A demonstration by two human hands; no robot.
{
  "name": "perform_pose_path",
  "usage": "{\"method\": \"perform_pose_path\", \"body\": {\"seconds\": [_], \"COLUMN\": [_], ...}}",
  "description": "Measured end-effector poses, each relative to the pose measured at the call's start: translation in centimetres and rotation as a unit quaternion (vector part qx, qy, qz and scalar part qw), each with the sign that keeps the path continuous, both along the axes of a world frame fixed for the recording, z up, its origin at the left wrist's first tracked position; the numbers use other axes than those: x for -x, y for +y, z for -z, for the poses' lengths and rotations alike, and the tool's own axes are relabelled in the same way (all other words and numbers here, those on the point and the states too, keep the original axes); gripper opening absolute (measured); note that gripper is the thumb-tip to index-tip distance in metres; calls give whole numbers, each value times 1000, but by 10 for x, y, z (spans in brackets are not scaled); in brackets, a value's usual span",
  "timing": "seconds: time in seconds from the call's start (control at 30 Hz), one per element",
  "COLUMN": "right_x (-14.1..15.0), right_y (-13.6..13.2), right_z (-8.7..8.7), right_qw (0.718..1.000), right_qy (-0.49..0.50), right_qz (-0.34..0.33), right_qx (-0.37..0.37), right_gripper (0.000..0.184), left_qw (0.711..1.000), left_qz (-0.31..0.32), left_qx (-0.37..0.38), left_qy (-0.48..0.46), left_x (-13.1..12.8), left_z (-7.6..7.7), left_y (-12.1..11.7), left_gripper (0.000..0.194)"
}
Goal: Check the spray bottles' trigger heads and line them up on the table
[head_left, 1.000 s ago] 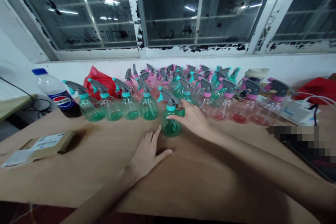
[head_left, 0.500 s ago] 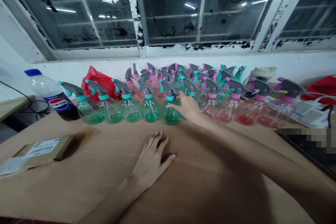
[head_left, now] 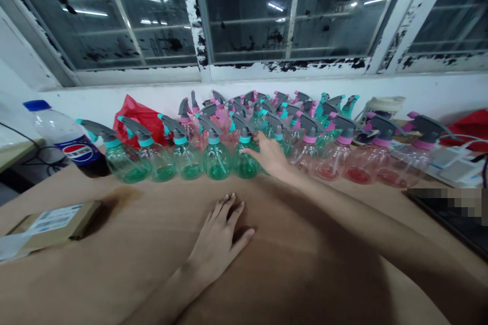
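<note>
Green bottle [head_left: 244, 166]: turquoise collar [head_left: 245, 139], grey trigger [head_left: 241, 123]. Pink bottle [head_left: 360, 165]: pink collar [head_left: 381, 142]. Table [head_left: 133, 249] brown.

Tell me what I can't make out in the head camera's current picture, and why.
All in the head view:
Green spray bottle: its right side is partly covered by the right hand, so the grip there doesn't fully show.
Rear spray bottles: largely hidden by the front row; no sure count.
Package label: print too blurred and small to read.
Dark flat item: partly pixelated and cut off by the right edge.
</note>
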State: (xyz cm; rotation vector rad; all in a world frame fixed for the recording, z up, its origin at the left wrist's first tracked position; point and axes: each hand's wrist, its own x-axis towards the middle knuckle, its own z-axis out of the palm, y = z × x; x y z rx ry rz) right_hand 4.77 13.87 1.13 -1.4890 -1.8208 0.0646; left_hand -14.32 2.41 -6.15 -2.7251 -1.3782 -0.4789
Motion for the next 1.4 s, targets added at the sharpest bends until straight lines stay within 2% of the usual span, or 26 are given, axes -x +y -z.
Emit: {"method": "perform_pose_path", "body": {"seconds": [0.13, 0.27, 0.33, 0.47, 0.67, 0.73, 0.87, 0.93, 1.1, 1.23, 1.4], "right_x": [-12, -38, -52, -69, -60, -55, -51, -50, -50, -52, -60], "right_y": [-10, -33, -43, -44, -24, -20, -20, -25, -46, -72, -116], "right_z": [4, 2, 0, -2, 2, 2, 1, 1, 7, 8, 10], "right_qw": [999, 998, 998, 996, 991, 991, 991, 990, 990, 988, 977], "right_qy": [27, 48, 58, 75, 48, 26, -22, -42, -78, -100, -181], "right_qz": [-23, -35, -17, 47, 106, 108, 113, 113, 107, 107, 109], "right_qx": [-28, -24, -17, -6, 59, 73, 72, 66, 53, 47, 16], "right_gripper": [48, 30, 25, 31, 72, 69, 51, 51, 56, 57, 60], "left_qw": [1000, 1000, 1000, 1000, 999, 999, 999, 999, 998, 996, 985], "left_qz": [-1, 3, 5, 8, 22, 21, 21, 22, 5, -16, -35], "left_qx": [5, 1, -5, -21, -26, -25, -18, -12, -4, 32, 118], "left_qy": [-5, -8, -7, -13, -22, -25, -38, -41, -61, -86, -122], "left_x": [1, 2, 2, 3, 6, 7, 7, 6, -1, -8, -31], "left_z": [1, 2, 3, 5, 4, 4, 5, 5, 4, -2, -22], "left_y": [0, 0, 1, 4, 6, 7, 9, 9, 9, 9, 1], "left_gripper": [51, 52, 50, 46, 47, 46, 45, 43, 42, 43, 65]}}
